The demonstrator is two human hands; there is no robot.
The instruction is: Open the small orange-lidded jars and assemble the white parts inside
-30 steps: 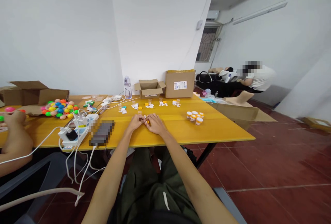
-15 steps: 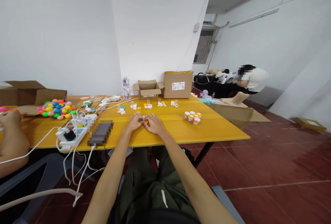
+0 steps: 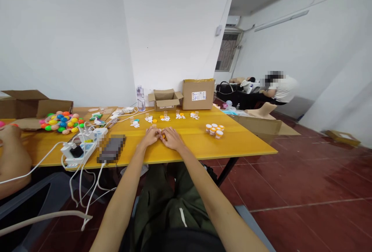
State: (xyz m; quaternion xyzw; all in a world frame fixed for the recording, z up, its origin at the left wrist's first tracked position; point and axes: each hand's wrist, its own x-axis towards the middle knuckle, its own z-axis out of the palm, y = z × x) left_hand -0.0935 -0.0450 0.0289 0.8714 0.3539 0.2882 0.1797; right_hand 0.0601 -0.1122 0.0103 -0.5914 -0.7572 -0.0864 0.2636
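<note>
My left hand and my right hand are close together over the table, fingers bent and fingertips nearly meeting. Whatever they pinch is too small and too covered to make out. A bit of orange shows beneath my right fingers, and small white pieces lie between the hands. Just beyond my left fingers stands a small clear jar. Farther back is a row of small piles of white pieces, with clear jars and lids, such as an orange lid. To the right is a group of orange-lidded jars.
An open cardboard box and a closed one stand at the back. A power strip with white cables and a dark phone-like device lie left. Coloured balls and another person's arm are farther left. Someone sits far right.
The whole view has shifted slightly left as the camera turned. Both hands stay together in the same place on the table, with only slight finger movement.
</note>
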